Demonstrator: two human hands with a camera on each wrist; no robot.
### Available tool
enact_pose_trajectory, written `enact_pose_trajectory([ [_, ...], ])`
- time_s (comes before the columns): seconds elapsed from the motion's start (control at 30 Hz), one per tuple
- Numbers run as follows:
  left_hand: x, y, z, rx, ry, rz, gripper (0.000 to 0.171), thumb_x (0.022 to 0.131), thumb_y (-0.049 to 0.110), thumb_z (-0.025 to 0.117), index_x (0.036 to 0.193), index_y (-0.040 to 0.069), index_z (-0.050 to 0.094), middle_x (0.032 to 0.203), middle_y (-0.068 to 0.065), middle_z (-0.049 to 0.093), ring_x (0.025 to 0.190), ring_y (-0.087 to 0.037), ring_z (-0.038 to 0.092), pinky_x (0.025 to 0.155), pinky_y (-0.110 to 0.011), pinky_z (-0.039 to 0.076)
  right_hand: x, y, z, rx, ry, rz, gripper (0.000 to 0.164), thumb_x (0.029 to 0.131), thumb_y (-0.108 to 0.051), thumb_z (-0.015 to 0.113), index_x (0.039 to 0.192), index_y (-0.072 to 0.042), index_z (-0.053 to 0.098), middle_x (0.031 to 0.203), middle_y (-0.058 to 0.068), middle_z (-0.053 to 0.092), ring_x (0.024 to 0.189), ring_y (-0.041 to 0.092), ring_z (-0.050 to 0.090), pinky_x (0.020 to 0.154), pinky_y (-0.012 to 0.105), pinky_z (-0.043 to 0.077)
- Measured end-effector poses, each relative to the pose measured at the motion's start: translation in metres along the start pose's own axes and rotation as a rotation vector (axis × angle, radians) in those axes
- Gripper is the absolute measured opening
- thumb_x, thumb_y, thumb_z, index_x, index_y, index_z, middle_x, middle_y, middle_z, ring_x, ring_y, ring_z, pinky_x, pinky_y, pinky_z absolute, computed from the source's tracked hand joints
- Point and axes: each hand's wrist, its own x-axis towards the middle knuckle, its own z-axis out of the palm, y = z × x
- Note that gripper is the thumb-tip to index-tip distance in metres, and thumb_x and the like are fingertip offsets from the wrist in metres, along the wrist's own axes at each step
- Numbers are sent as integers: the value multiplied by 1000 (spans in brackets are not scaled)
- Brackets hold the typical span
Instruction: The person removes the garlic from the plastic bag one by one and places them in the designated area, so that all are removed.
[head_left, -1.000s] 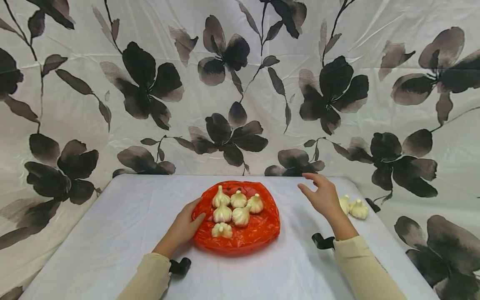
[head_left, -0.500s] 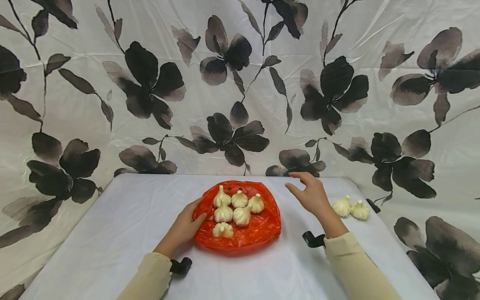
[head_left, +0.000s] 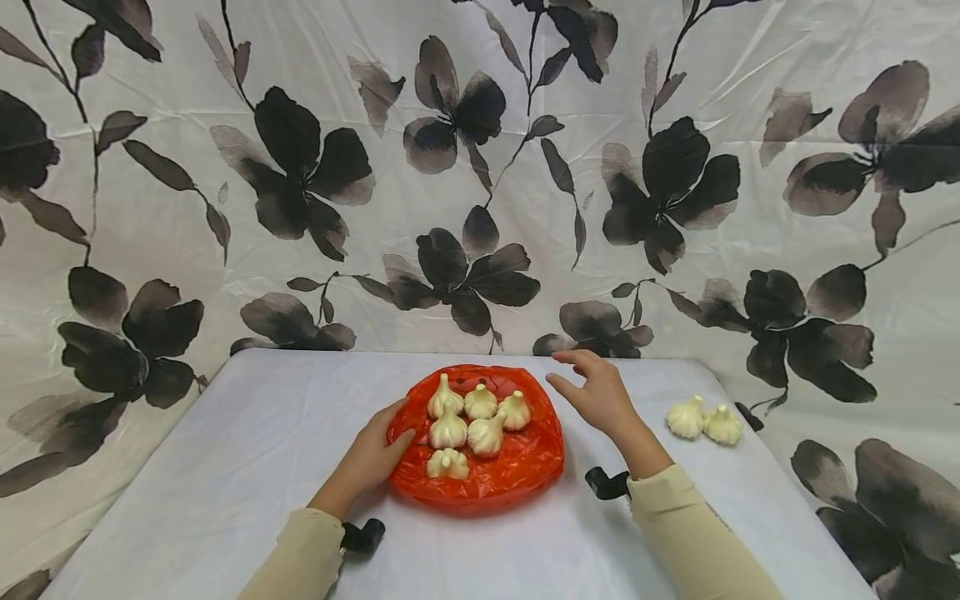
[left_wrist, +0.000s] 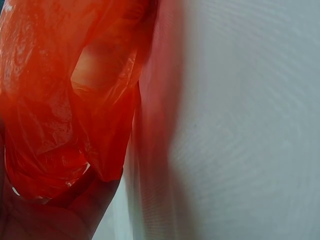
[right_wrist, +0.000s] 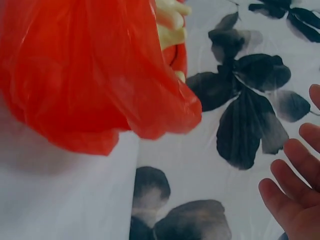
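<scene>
A red plastic bag (head_left: 517,462), spread out round and shallow, lies in the middle of the table. Several garlic bulbs (head_left: 448,432) sit grouped on it, toward its left and back. My left hand (head_left: 371,446) grips the bag's left edge, thumb on the upper side; in the left wrist view the red film (left_wrist: 45,100) lies between thumb and fingers. Past the bag's right side, my right hand (head_left: 596,396) hovers with nothing in it, fingers apart and gently bent. The right wrist view shows its fingers (right_wrist: 290,175) away from the bag.
Two more garlic bulbs (head_left: 686,417) lie side by side near the right edge of the white-covered table (head_left: 247,467). A white cloth with dark flowers (head_left: 450,275) hangs behind and around the table.
My right hand has moved left, from in front of the two garlic bulbs toward the bag's right side, uncovering both bulbs. My left hand has stayed on the bag's edge.
</scene>
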Motion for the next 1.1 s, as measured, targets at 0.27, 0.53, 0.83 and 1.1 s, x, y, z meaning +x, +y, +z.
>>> enact_pose_trajectory([
  [0.27, 0, 1, 0, -3, 7, 13, 63, 98, 26, 57, 152, 13, 29, 153, -18, 35, 140, -41, 35, 109, -59, 36, 1, -12, 18, 20, -47, 6, 39, 88, -28, 71, 122, -12, 66, 123, 9, 65, 115, 30, 62, 95, 47, 53],
  [0.53, 0, 0, 1, -8, 8, 2, 63, 98, 27, 57, 152, 14, 28, 153, -17, 35, 141, -41, 35, 108, -58, 37, 1, -16, 36, 30, -94, -6, 39, 87, -28, 72, 121, -10, 66, 122, 7, 66, 116, 27, 61, 96, 46, 54],
  [0.83, -1, 0, -1, -8, 16, 20, 63, 98, 26, 56, 152, 13, 29, 153, -18, 35, 140, -41, 35, 109, -59, 36, -2, -22, 49, 49, -134, 23, 39, 87, -27, 72, 121, -11, 67, 122, 7, 66, 116, 30, 60, 101, 49, 49],
  [1.1, -4, -1, 2, -1, 11, 13, 62, 97, 26, 57, 152, 14, 30, 153, -18, 36, 141, -40, 35, 111, -59, 34, -10, -17, 66, 130, -210, 84, 36, 86, -17, 73, 122, -12, 67, 122, 6, 66, 110, 26, 65, 93, 41, 55],
])
